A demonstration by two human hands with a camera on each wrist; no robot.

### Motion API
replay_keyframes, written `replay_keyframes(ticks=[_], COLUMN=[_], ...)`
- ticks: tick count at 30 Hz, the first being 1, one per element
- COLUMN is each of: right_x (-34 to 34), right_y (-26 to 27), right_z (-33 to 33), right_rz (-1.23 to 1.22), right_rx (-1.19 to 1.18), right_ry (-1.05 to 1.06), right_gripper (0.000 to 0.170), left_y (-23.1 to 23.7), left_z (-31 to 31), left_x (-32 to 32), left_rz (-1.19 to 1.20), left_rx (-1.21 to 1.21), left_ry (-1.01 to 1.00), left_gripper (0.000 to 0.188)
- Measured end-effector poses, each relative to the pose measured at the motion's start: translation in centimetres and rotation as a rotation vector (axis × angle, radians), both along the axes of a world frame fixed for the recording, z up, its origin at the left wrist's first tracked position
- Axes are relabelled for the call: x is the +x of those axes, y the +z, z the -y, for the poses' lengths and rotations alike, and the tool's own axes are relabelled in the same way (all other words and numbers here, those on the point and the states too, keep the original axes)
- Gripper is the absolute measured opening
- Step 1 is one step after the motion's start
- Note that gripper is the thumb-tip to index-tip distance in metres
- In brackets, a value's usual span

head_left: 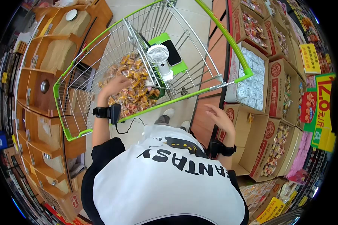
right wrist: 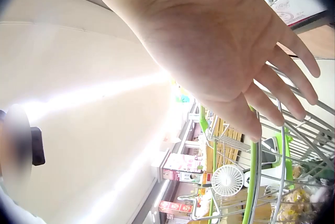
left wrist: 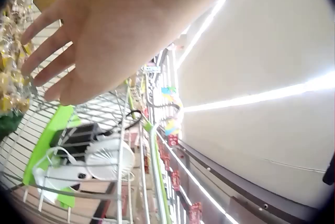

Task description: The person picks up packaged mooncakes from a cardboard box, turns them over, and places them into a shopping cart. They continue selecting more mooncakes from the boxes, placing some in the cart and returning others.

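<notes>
A shopping cart with a green rim [head_left: 159,104] stands in front of the person. Many yellow-wrapped packets [head_left: 133,90] lie in its basket. Over them hangs the left hand [head_left: 115,85], fingers extended, holding nothing visible; in the left wrist view this hand [left wrist: 89,41] has its fingers spread beside the packets [left wrist: 10,62]. The right hand [head_left: 219,119] is held outside the cart, right of its rim, empty, fingers extended; the right wrist view shows its bare palm [right wrist: 209,46]. A white fan [head_left: 158,54] and a dark phone [head_left: 172,52] are in the cart's upper section.
Wooden shelving with bins [head_left: 45,88] runs along the left. On the right stand cardboard boxes of packaged goods [head_left: 276,150], an open box of white-blue packets [head_left: 251,77] and a brown box [head_left: 248,131]. Yellow price signs [head_left: 310,58] hang at the far right. Tiled floor [head_left: 133,131] shows around the cart.
</notes>
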State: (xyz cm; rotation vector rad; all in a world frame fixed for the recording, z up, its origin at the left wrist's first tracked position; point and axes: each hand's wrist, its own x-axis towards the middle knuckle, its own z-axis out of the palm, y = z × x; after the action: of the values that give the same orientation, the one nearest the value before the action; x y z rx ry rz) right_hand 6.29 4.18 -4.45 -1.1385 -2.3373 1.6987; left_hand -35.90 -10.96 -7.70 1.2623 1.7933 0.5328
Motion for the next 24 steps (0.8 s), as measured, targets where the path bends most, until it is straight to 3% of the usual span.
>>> replay_keyframes(ticks=[1, 4, 6, 9, 11, 13, 15, 17, 19, 24], right_x=[0.1, 0.7, 1.1, 1.7, 2.1, 2.4, 2.8, 3.2, 3.9, 6.0], right_y=[0.2, 0.2, 0.0, 0.1, 0.1, 0.2, 0.2, 0.3, 0.2, 0.8], right_z=[0.1, 0.6, 1.1, 2.1, 3.1, 4.1, 5.2, 6.3, 7.1, 9.4], right_rz=[-0.021, -0.047, -0.051, -0.012, 0.036, 0.019, 0.004, -0.002, 0.021, 0.044], right_rx=[0.012, 0.029, 0.031, 0.055, 0.072, 0.074, 0.074, 0.085, 0.109, 0.181], right_ry=[-0.017, -0.088, -0.149, -0.257, -0.327, -0.398, -0.456, -0.503, -0.520, -0.573], right_gripper=[0.035, 0.035, 0.034, 0.034, 0.033, 0.033, 0.034, 0.034, 0.035, 0.034], left_y=[1.2, 5.4, 5.7, 4.5, 6.1, 4.9, 3.7, 3.3, 3.1, 4.5], left_z=[-0.9, -2.1, -3.1, -4.0, -5.1, -6.1, -6.6, -7.2, -7.5, -7.5], left_x=[0.6, 4.5, 6.0, 8.2, 9.8, 10.9, 12.0, 12.8, 13.6, 16.2], left_rz=[0.037, 0.239, 0.400, 0.399, 0.396, 0.404, 0.508, 0.510, 0.461, 0.329], left_rx=[-0.085, -0.196, -0.315, -0.135, -0.423, -0.485, -0.256, -0.266, -0.061, -0.204], left_ry=[-0.160, -0.264, -0.530, -0.846, -0.831, -0.942, -0.991, -1.039, -1.015, -1.055], left_gripper=[0.024, 0.022, 0.023, 0.029, 0.038, 0.044, 0.047, 0.049, 0.045, 0.043])
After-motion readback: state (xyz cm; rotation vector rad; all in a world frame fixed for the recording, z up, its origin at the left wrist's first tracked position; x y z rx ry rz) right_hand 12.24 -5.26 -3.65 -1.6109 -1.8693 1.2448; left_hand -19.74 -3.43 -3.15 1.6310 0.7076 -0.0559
